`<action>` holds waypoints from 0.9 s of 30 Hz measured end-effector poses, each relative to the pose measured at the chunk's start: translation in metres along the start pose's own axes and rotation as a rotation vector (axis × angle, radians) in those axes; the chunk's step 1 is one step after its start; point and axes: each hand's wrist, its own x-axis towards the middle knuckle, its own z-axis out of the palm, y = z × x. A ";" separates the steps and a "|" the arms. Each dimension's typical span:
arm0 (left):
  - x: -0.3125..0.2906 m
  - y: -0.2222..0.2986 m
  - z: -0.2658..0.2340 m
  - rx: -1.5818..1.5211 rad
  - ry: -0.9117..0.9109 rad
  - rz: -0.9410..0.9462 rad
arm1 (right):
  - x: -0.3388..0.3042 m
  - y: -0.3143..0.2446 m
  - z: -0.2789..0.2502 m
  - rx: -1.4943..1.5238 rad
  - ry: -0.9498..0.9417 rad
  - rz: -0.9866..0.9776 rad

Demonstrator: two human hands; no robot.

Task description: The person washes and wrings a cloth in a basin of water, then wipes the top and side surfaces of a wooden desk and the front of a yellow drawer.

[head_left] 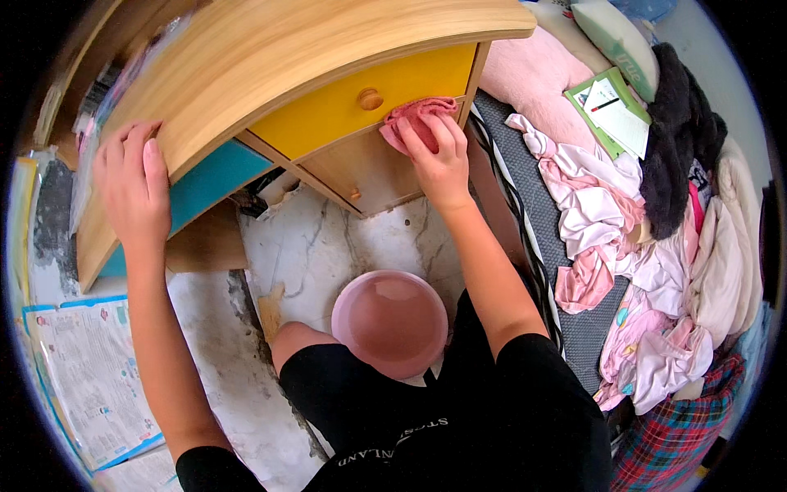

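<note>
My right hand (438, 164) is closed on a dark pink cloth (420, 123), pressing it against the lower right part of a yellow drawer front (328, 107). Part of the cloth bunches above the fingers, close to the drawer's round wooden knob (370, 99). The drawer belongs to a wooden desk (287, 41) with a curved top. At the left, my left hand (135, 184) rests on the edge of the desktop with fingers stretched out and slightly bent, holding nothing loose. Below the yellow drawer is a plain wooden door (369, 168) with a small knob.
Between my legs, a pink basin (389, 324) with water in it stands on the marbled floor (320, 230). A blue panel (217, 184) shows under the desktop. To the right, a bed (586, 348) holds heaped clothes (590, 197), pillows and a green folder (607, 111). A printed sheet (98, 377) lies lower left.
</note>
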 end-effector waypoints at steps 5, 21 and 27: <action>-0.004 -0.001 -0.005 0.010 -0.034 -0.031 | 0.071 -0.022 -0.014 0.088 0.109 0.039; -0.003 -0.006 0.004 -0.053 0.023 0.017 | 0.093 0.014 -0.020 0.108 0.145 -0.020; 0.000 -0.003 0.003 -0.033 0.025 0.000 | 0.005 0.033 -0.002 0.175 0.061 0.005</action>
